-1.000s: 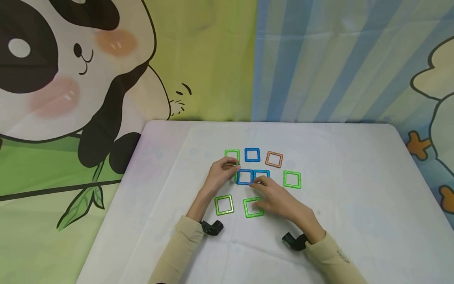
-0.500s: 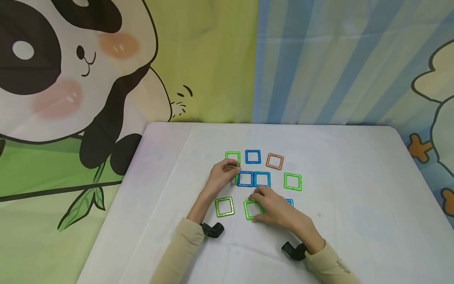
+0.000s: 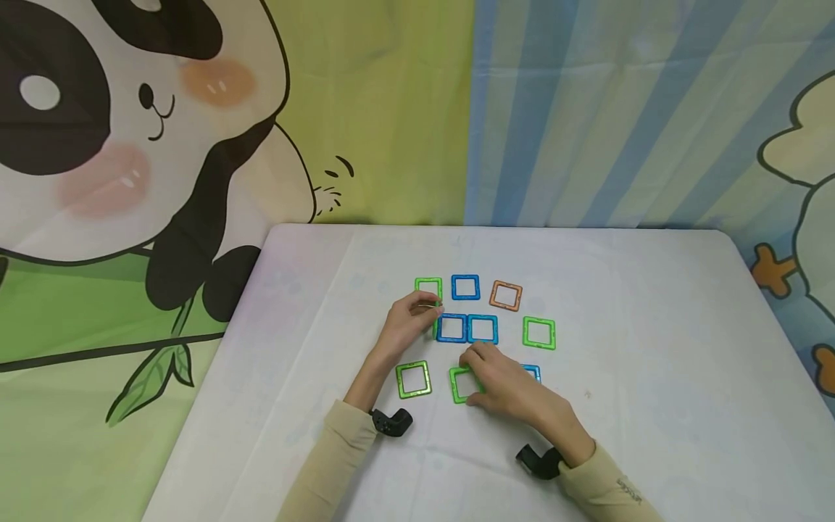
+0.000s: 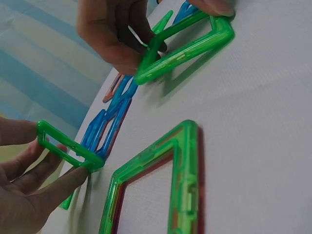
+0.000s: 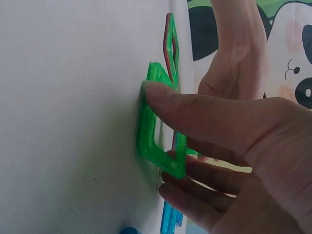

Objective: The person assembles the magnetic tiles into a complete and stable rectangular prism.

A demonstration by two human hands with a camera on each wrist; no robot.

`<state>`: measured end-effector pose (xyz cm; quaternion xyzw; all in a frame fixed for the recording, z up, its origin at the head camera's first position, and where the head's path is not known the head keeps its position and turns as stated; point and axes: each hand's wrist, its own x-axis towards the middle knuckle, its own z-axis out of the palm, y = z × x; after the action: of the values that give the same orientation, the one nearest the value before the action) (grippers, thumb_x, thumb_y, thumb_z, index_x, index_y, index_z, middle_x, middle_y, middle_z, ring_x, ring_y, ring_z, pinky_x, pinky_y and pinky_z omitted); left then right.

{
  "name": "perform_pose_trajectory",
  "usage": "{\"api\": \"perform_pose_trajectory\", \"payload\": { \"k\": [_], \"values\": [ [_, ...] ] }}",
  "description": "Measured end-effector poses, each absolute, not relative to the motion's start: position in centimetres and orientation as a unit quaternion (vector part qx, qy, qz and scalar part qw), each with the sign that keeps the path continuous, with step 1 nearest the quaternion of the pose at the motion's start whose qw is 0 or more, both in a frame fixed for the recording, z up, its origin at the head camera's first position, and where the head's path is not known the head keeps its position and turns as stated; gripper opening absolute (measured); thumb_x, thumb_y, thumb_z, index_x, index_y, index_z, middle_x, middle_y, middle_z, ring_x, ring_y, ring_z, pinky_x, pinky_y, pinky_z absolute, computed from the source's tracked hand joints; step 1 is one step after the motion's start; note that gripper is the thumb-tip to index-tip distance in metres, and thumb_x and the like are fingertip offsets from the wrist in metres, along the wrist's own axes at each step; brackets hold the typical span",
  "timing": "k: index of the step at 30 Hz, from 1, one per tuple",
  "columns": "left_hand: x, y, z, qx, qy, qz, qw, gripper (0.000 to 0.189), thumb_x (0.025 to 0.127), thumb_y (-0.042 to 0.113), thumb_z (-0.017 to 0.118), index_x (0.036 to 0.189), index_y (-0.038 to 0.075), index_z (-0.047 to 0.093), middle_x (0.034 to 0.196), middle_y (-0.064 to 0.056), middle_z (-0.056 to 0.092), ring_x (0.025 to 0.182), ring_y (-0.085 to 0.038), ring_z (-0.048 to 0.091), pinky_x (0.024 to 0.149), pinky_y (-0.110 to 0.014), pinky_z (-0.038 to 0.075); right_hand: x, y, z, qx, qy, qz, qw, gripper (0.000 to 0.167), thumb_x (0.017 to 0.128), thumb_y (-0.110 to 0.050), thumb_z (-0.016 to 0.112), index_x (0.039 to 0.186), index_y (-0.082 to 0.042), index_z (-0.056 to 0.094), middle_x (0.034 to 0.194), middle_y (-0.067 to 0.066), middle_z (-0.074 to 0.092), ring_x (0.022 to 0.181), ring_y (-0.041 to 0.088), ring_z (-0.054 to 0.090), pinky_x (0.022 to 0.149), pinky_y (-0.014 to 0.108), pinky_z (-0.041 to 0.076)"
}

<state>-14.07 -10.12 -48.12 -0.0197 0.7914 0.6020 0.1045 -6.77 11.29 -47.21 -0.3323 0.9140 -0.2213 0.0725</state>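
My left hand (image 3: 406, 325) pinches a green square magnetic tile (image 4: 66, 146) that stands on edge, thumb above and fingers below in the left wrist view. This tile meets the left side of two blue square tiles (image 3: 451, 341) (image 3: 483, 341) lying edge to edge. My right hand (image 3: 507, 384) grips another green square tile (image 3: 456, 386) nearer the front, thumb on one edge and fingertips at the opposite one. That tile (image 5: 144, 126) appears tilted up from the white tabletop in the right wrist view.
Around the hands lie green tiles (image 3: 427, 380) (image 3: 553, 335) (image 3: 428, 280), a blue tile (image 3: 465, 298) and an orange tile (image 3: 519, 299). Another blue tile (image 3: 536, 370) is partly hidden behind the right hand. A panda-print curtain (image 3: 385, 109) hangs beyond the table's far edge.
The right hand's fingers have come down off the blue tile to the green tile and now grip it. A blue tile beside that hand has come into view. The left hand keeps its place.
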Motion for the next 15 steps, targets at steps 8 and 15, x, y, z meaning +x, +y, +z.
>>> {"api": "perform_pose_trajectory", "payload": {
  "k": [8,15],
  "values": [
    [-14.02,-10.16,-48.08,-0.020,0.789,0.605,0.106,0.030,0.097,0.025,0.072,0.124,0.013,0.069,0.123,-0.007,0.070,0.118,-0.024,0.067,0.096,-0.040,0.054,-6.64,11.03,-46.95,-0.321,0.907,-0.246,0.118,0.056,0.083,-0.008,0.085,0.133,-0.005,0.059,0.119,0.009,0.061,0.103,0.020,0.056,0.090,0.039,0.054],
    [-14.05,-10.11,-48.16,-0.019,0.790,0.604,0.104,0.029,0.097,0.025,0.072,0.124,0.012,0.070,0.123,-0.007,0.071,0.118,-0.024,0.067,0.098,-0.041,0.054,-6.74,11.04,-47.41,-0.312,0.899,-0.283,0.122,0.040,0.093,-0.020,0.078,0.128,-0.005,0.065,0.108,0.004,0.058,0.090,0.012,0.050,0.079,0.029,0.049]
  ]
}}
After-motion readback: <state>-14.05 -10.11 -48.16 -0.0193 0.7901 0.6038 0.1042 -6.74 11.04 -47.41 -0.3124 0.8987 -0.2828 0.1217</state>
